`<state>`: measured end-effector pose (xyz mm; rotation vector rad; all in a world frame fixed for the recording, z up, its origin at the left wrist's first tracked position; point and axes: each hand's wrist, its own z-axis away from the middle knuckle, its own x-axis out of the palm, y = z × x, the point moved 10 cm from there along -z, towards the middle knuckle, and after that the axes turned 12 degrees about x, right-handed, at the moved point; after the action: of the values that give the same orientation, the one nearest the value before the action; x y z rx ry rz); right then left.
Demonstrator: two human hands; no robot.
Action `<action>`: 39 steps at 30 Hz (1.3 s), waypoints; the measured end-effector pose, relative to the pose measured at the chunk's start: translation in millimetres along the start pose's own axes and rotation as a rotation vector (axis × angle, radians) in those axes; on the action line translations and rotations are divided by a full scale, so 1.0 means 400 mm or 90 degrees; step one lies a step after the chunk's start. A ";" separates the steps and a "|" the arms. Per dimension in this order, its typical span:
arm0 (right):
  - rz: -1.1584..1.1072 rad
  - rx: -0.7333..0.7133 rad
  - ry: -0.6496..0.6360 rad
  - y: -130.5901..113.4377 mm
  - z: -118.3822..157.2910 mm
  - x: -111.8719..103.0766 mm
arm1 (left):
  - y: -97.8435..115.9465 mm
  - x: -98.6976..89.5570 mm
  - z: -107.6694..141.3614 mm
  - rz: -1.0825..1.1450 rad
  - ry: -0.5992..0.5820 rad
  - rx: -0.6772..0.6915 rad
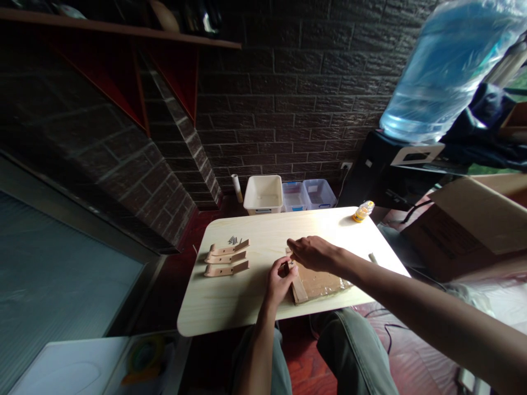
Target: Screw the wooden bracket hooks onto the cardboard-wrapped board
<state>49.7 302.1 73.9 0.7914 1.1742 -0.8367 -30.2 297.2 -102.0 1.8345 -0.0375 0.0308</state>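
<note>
My left hand (279,281) grips the left edge of a wooden piece (300,292), its thumb and fingers around a small dark metal fitting. That piece lies along the left side of a flat brown board (319,281), partly wrapped in clear film. Just above the fitting my right hand (310,252) is closed in a fist; what it grips is hidden by the fingers. To the left lie three bent wooden pieces with holes, the nearest wooden piece (226,269) in front. Several screws (233,240) are heaped behind them.
A yellow-capped bottle (363,212) lies near the back right corner of the pale table (218,312). Beyond stand a white bin (264,193) and two clear bins. A water dispenser (370,175) with a large blue bottle (444,71) and a cardboard box (473,225) are on the right.
</note>
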 end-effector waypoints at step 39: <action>-0.015 -0.043 0.006 -0.015 0.008 -0.028 | 0.007 0.003 0.002 0.015 0.000 0.000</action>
<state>44.0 298.0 85.1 0.7282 1.2158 -0.8086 -29.0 295.7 -99.5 1.8344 -0.0588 0.0472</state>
